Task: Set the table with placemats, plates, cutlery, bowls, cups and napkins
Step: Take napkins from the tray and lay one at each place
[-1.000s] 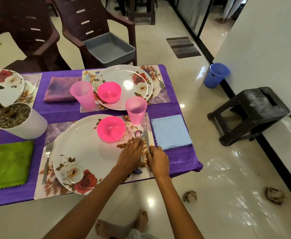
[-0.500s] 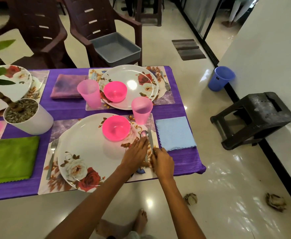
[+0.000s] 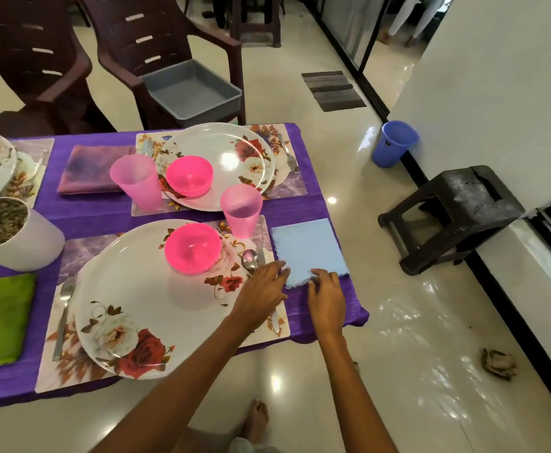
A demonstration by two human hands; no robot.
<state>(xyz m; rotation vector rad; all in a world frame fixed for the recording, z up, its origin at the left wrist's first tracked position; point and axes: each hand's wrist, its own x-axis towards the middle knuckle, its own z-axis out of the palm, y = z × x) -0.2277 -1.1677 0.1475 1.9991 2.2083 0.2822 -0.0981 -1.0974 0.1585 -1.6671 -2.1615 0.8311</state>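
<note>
The light blue napkin (image 3: pixel 306 250) lies flat at the near right corner of the desk (image 3: pixel 182 217), right of the near floral placemat (image 3: pixel 269 325). The right hand (image 3: pixel 326 297) pinches its near edge, fingers curled. The left hand (image 3: pixel 262 291), fingers fairly straight, touches its near left corner, over the spoon (image 3: pixel 249 260) and knife (image 3: pixel 261 253) beside the near plate (image 3: pixel 143 289) carrying a pink bowl (image 3: pixel 192 248).
</note>
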